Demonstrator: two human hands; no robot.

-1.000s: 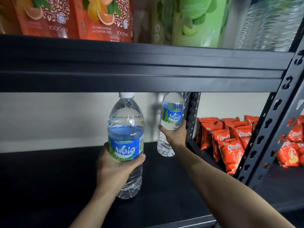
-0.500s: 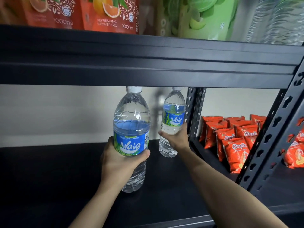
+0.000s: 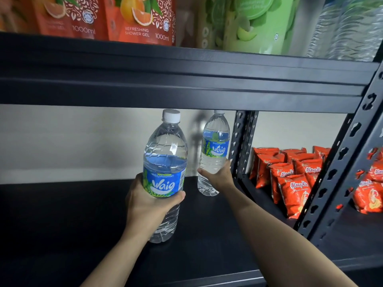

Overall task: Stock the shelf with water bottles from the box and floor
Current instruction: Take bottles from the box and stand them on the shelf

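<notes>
both arms reach forward: left hand [image 3: 148, 204] grips the near bottle [image 3: 165, 162], right hand [image 3: 217, 176] the far bottle [image 3: 215, 148].

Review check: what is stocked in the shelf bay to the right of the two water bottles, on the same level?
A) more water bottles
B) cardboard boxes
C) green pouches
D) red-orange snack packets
D: red-orange snack packets fill the bay beyond the perforated upright, to the right of the far bottle that the right hand grips.
</notes>
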